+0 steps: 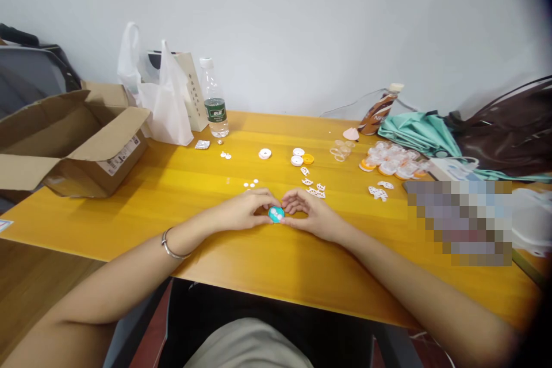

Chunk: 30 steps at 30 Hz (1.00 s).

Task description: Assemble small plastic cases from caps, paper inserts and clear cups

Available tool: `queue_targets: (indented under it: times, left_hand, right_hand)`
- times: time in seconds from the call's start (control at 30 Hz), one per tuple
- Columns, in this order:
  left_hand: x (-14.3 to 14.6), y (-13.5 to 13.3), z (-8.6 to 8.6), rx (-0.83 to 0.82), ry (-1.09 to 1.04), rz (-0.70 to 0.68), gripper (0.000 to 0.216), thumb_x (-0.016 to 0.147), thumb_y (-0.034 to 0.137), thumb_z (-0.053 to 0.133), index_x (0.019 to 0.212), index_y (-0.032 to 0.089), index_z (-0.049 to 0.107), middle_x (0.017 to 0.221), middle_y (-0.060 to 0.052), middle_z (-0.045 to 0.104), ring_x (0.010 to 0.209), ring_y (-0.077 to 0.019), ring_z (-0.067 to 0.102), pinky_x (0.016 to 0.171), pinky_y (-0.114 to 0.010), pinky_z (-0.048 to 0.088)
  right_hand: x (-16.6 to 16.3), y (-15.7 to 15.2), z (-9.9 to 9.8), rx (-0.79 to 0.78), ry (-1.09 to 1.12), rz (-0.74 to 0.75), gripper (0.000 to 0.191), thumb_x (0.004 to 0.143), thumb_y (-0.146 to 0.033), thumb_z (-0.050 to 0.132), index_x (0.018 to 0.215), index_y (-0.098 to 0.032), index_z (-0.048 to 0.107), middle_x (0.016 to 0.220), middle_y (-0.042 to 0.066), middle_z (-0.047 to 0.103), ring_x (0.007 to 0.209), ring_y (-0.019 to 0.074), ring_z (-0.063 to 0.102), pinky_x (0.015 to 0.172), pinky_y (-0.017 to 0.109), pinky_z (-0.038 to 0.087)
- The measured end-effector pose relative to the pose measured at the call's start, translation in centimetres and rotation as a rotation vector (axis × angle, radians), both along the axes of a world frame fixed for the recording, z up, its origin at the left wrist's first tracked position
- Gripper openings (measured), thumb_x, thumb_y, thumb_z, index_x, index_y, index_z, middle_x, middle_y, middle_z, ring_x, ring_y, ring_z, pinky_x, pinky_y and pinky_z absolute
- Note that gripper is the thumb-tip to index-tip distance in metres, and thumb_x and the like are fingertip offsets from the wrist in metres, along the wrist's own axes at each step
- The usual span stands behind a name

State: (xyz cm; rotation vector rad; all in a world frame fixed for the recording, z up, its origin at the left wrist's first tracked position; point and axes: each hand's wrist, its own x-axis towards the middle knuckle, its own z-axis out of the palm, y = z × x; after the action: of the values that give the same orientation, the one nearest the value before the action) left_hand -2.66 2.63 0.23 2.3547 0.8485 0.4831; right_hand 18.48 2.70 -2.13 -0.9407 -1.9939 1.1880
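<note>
Just beyond the table's front edge is a small teal round case (276, 214) with white round pieces in it. My left hand (244, 210) grips its left side, thumb in front and fingers behind. From the right, my right hand (314, 215) closes on the rim with its thumb and bent index finger; its other fingers curl behind. Small white discs (252, 185) lie beyond my left hand. White openwork pieces (316, 191) are scattered past my right hand. Farther back lie a white round part (264, 153) and a cluster of white and yellow round parts (297, 160).
An open cardboard box (103, 149), white plastic bag (166, 103) and water bottle (215, 103) stand at left. Clear rings (340, 149), a pile of clear-and-orange round cases (392, 160), a brown drink bottle (382, 109) and teal fabric (416, 133) are at right.
</note>
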Motion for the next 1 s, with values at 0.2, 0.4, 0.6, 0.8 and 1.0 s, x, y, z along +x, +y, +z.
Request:
queue_targets:
  times: [0.2,0.4,0.6,0.8,1.0]
  left_hand:
    - [-0.1,0.2,0.2,0.03,-0.018,0.006,0.029,0.081,0.019,0.053,0.11,0.018,0.056,0.089,-0.004,0.058,0.074,-0.0116,0.053,0.073,-0.025,0.043]
    - [0.1,0.1,0.6,0.06,-0.105,0.013,0.034,0.083,0.02,0.051,0.117,0.022,0.054,0.099,-0.006,0.058,0.089,-0.0138,0.054,0.084,-0.029,0.041]
    - [0.4,0.2,0.2,0.003,-0.192,0.08,0.028,0.085,0.026,0.05,0.111,0.02,0.06,0.093,-0.006,0.062,0.084,-0.0134,0.056,0.082,-0.029,0.043]
    - [0.6,0.3,-0.3,-0.062,-0.24,0.123,0.024,0.084,0.023,0.051,0.102,0.016,0.064,0.09,-0.006,0.066,0.08,-0.0131,0.059,0.079,-0.028,0.046]
    - [1.2,-0.2,-0.5,-0.15,-0.306,0.128,0.025,0.081,0.027,0.055,0.102,0.015,0.059,0.091,-0.006,0.067,0.082,-0.0136,0.062,0.08,-0.028,0.049]
  right_hand:
    - [-0.5,-0.1,-0.2,-0.277,0.21,-0.011,0.042,0.067,-0.028,0.068,0.095,-0.023,0.036,0.075,-0.005,0.057,0.067,0.0085,0.058,0.068,0.027,0.047]
    - [-0.5,0.3,-0.6,-0.345,0.33,-0.026,0.043,0.065,-0.026,0.07,0.094,-0.024,0.038,0.072,-0.007,0.057,0.065,0.0085,0.06,0.067,0.026,0.045]
    - [-0.9,-0.1,-0.4,-0.396,0.372,-0.039,0.046,0.062,-0.026,0.072,0.093,-0.023,0.039,0.067,-0.008,0.057,0.065,0.0095,0.061,0.069,0.028,0.047]
    - [-1.3,-0.5,0.2,-0.441,0.366,-0.042,0.043,0.063,-0.029,0.072,0.091,-0.022,0.041,0.068,-0.006,0.061,0.066,0.0109,0.063,0.068,0.029,0.049]
    - [-1.3,-0.5,0.5,-0.45,0.32,-0.076,0.035,0.066,-0.034,0.068,0.088,-0.021,0.044,0.064,-0.005,0.064,0.058,0.0097,0.06,0.06,0.025,0.047]
